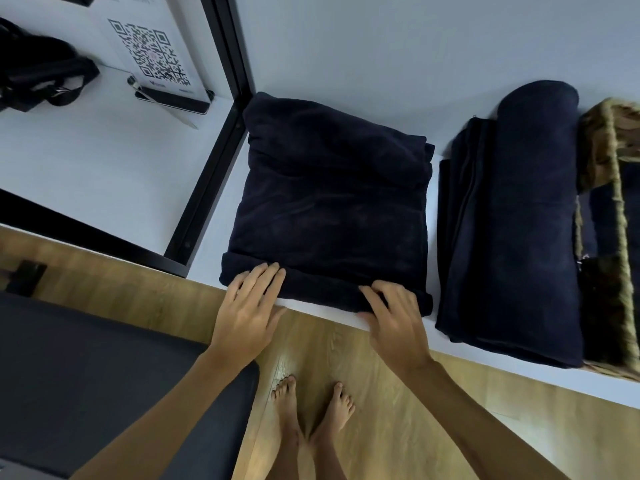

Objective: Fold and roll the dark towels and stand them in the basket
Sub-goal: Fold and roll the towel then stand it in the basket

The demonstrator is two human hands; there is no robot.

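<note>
Bare white table (pixel 346 46) open beyond the folded towel (pixel 329 202); room to pass there. Left: black frame post (pixel 221 140) runs tight along the towel's edge, little gap. Right: narrow strip of table, then the stacked towels (pixel 512 220) with the woven basket (pixel 609 161) against them. Near side: my fingers (pixel 266 275) at the table's edge, open floor (pixel 346 358) below, dark seat (pixel 86 375) low left.
</note>
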